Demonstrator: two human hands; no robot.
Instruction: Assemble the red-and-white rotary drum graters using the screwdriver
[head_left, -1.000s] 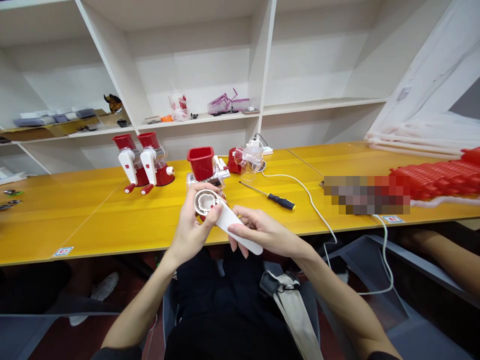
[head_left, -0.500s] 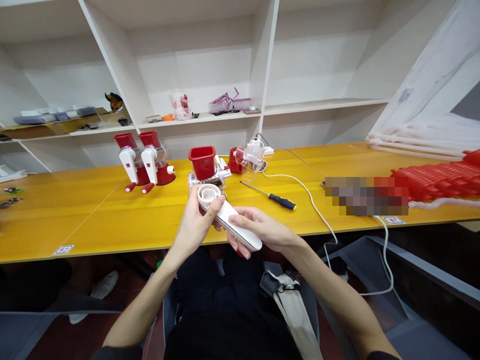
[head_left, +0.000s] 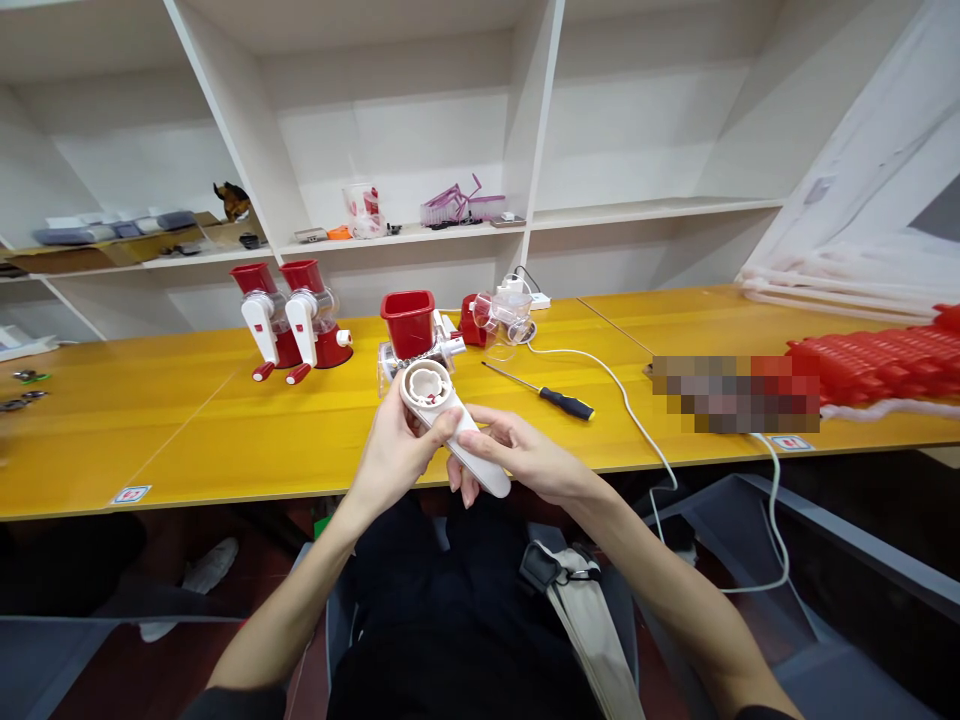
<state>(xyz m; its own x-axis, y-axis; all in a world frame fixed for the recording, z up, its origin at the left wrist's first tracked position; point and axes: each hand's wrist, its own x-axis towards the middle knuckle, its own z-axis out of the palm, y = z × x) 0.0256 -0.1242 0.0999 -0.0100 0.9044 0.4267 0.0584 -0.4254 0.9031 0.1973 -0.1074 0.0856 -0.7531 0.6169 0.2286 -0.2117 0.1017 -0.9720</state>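
Between my two hands is a white crank handle point(head_left: 480, 468), its round socket end up and to the left, its narrow end down to the right. My left hand point(head_left: 394, 440) grips it by the socket, thumb across the front. My right hand point(head_left: 521, 450) pinches the lower half, thumb on top and fingers beneath. Just beyond the socket stands a grater body with a red hopper point(head_left: 409, 325), partly hidden by the handle. A screwdriver point(head_left: 562, 400) with a black and yellow grip lies on the table to the right.
Two assembled rotary graters point(head_left: 315, 325) stand at the back left of the yellow table point(head_left: 247, 440). Clear plastic housing point(head_left: 506, 318) and a red base lie behind the hopper. A white cable point(head_left: 600, 360) runs over the front edge. Red stacked parts point(head_left: 885, 355) lie at the right.
The crank handle has turned slightly, so its socket faces me more and the narrow end sits a little further left. Both hands keep hold of it.
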